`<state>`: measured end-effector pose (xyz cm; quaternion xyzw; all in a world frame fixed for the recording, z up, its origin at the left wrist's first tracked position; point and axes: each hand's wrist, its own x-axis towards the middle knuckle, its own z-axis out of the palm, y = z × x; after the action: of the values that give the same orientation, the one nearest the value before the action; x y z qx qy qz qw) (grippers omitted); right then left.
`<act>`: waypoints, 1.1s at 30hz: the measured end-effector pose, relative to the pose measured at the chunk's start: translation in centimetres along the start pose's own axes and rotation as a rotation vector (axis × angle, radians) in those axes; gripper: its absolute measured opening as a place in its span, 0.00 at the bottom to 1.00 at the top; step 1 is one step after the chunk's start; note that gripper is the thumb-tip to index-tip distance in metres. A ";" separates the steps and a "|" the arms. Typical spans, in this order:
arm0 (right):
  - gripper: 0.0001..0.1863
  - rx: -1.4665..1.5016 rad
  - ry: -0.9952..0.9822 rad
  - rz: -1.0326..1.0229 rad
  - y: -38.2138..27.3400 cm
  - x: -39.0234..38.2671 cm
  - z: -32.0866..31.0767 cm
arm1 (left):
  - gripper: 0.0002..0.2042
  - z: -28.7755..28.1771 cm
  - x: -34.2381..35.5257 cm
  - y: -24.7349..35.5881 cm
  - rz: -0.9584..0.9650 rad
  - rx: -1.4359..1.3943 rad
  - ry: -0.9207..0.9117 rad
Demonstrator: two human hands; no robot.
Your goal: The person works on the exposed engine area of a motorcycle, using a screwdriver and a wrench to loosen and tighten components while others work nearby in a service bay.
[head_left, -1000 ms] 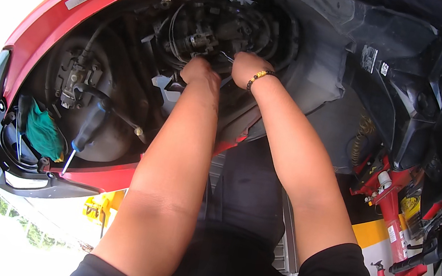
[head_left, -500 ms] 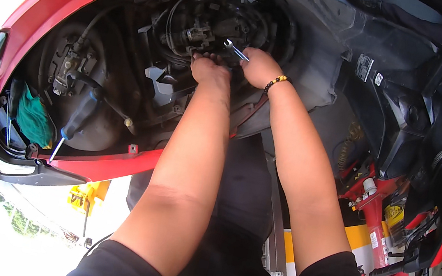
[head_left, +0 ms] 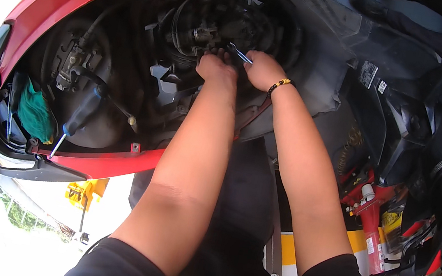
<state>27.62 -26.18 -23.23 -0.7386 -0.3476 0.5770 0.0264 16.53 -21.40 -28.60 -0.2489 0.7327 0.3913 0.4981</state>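
Note:
Both my arms reach into the opened body of a red scooter. My right hand (head_left: 265,72), with a beaded bracelet at the wrist, is closed round a silver open-end wrench (head_left: 240,54). The wrench's jaw end points up and left toward the dark engine parts (head_left: 234,28). Close beside it, my left hand (head_left: 218,68) reaches in under a metal carburetor-like part (head_left: 206,35). Its fingers are bent among the parts, and their tips are mostly hidden, so I cannot see whether they grip anything.
A blue-handled screwdriver (head_left: 82,112) leans near the red body rim (head_left: 104,162). Next to it lies a green cloth (head_left: 35,112) in the corner. Black plastic panels (head_left: 408,118) and a red jack-like tool (head_left: 373,230) are on the right.
The view has shifted slightly. The wrench's jaw end now sits a little lower and nearer my left hand's fingers. Both hands stay in the same part of the engine bay.

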 end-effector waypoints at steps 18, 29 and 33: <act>0.14 0.019 -0.004 0.041 0.8 0.0 -0.5 | 0.08 -0.3 -1.7 -0.8 0.194 0.140 0.038; 0.13 -0.004 0.092 0.049 0.0 -1.5 -1.2 | 0.12 -0.1 -2.3 -1.2 0.226 0.259 0.045; 0.11 0.041 0.563 -0.316 -3.7 -10.7 -2.6 | 0.13 -0.8 1.0 0.6 0.311 0.152 -0.064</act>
<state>27.13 -28.29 -11.82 -0.8054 -0.4254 0.3455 0.2257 15.20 -21.70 -29.18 -0.0818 0.7737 0.4146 0.4720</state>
